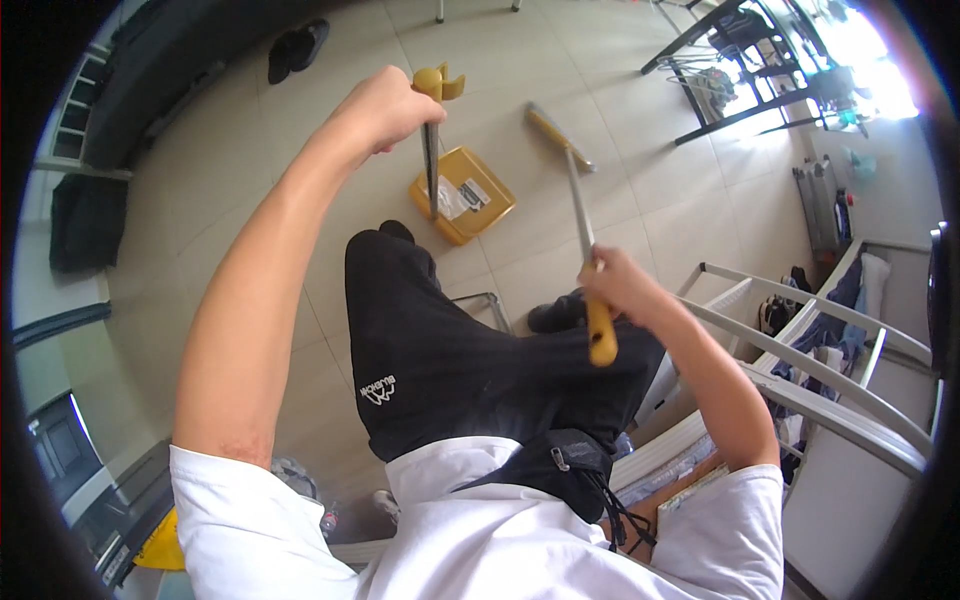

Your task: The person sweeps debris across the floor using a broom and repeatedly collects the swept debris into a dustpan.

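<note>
My left hand (390, 111) is closed around the upright handle (430, 165) of a long-handled dustpan, just below its yellow clip top (441, 81). Below it, the yellow plastic dustpan pan (497, 215) rests on the floor, holding a clear plastic scrap (447, 196) and a printed wrapper piece (474, 195). A broom handle (577, 195) with a yellow grip end (600, 337) is in my right hand (619, 279), which looks slightly blurred. At its far end the yellow broom head (555, 135) is by the floor tiles, to the right of the pan.
I am seated, legs apart. A metal ladder frame (795, 352) stands close on my right, with shoes (776, 311) beyond it. A black-framed desk (750, 120) with cables is at the far right. Dark slippers (298, 51) lie far left, and a black bag-like box (88, 223) sits by the left wall.
</note>
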`<state>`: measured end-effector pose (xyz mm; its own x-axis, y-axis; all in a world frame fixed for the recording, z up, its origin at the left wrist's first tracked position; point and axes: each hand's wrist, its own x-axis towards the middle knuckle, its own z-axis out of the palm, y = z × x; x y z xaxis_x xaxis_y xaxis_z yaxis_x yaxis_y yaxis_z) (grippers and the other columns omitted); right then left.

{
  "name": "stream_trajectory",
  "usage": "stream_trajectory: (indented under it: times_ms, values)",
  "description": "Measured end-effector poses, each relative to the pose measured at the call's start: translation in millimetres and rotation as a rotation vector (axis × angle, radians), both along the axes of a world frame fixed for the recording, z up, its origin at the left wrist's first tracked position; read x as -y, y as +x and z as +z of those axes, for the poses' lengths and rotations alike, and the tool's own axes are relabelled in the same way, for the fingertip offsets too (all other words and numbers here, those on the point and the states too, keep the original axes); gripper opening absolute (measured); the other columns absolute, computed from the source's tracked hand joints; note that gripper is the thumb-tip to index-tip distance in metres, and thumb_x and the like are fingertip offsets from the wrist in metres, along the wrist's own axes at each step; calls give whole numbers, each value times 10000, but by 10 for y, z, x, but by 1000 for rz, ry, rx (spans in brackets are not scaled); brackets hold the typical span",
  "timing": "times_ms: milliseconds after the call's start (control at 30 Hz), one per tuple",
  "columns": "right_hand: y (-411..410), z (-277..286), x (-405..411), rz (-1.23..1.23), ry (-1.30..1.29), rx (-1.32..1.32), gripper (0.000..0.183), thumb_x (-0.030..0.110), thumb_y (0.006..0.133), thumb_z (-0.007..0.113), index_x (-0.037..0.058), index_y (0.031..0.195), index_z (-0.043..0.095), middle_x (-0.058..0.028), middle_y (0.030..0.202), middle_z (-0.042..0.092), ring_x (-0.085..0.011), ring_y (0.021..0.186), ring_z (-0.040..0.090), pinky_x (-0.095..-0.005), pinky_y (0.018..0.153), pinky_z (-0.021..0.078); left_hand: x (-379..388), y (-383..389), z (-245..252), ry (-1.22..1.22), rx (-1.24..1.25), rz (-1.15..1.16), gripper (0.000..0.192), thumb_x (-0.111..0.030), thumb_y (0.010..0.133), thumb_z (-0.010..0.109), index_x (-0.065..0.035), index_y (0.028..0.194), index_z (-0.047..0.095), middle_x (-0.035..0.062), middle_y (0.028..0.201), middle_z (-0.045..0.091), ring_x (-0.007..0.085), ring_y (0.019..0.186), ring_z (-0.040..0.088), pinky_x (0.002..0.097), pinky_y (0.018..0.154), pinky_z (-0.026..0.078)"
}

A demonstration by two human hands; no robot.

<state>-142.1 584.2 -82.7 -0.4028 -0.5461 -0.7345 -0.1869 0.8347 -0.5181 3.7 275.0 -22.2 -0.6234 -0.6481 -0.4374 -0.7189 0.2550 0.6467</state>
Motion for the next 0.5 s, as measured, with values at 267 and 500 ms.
stream_trajectory:
  times_ms: [267,500]
  values:
    - [627,1306,-421,-230,82,447,628,144,844,593,8,1411,360,-76,747,565,-132,586,569,-260,479,477,66,-11,18,14,-12,9,292,-216,731,663,16,639,511,35,515,410,153,445,395,325,442,379]
    - [61,1719,-887,-678,-235,715,561,100,835,568,-63,1351,421,-149,717,546,-123,421,500,-200,352,432,60,-25,-13,8,-24,-10,302,-230,725,651,15,616,512,45,507,428,159,437,414,326,434,381]
